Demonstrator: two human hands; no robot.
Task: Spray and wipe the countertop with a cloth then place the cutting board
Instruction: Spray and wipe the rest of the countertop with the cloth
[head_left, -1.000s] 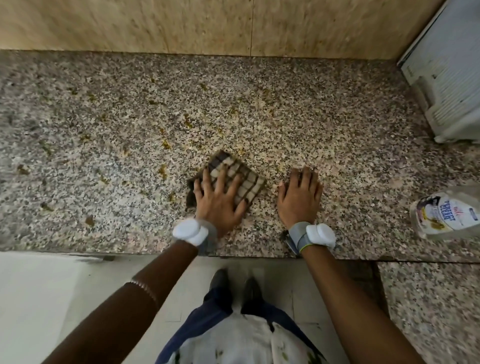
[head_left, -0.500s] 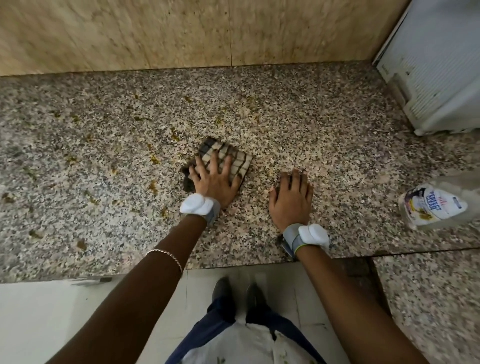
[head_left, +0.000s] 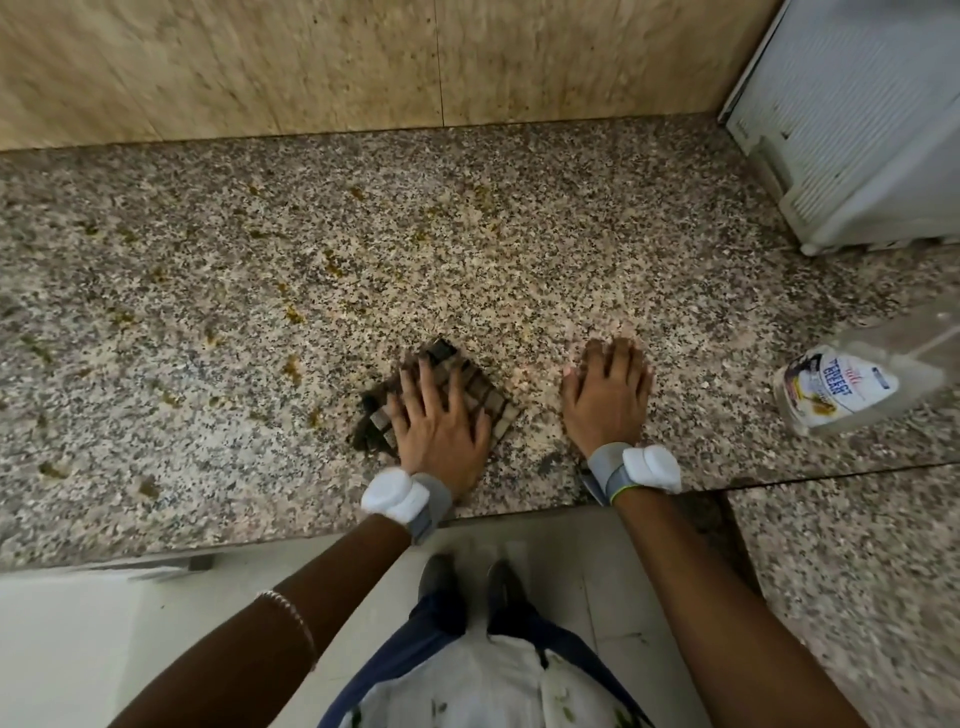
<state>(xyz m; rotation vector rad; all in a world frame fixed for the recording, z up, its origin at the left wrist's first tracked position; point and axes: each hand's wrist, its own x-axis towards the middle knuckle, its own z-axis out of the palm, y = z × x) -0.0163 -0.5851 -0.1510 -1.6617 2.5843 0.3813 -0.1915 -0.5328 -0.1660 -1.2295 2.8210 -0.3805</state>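
A folded checked brown cloth (head_left: 483, 392) lies on the speckled granite countertop (head_left: 545, 249) near its front edge. My left hand (head_left: 441, 421) presses flat on the cloth with straight fingers. To its right, my right hand (head_left: 608, 397) rests flat on the bare counter, palm down. A clear spray bottle (head_left: 847, 387) with a blue-lettered label lies on its side at the right. Yellow-green smears dot the counter to the left and behind the cloth. No cutting board is in view.
A white ribbed appliance (head_left: 852, 119) stands at the back right corner. A beige tiled wall (head_left: 363, 62) backs the counter. A second granite surface (head_left: 857, 587) adjoins at the lower right. White floor and my shoes (head_left: 467, 582) show below the counter edge.
My left hand has pulled the cloth back toward the front edge after pushing it away. My right hand has stayed flat on the counter. The view has shifted slightly.
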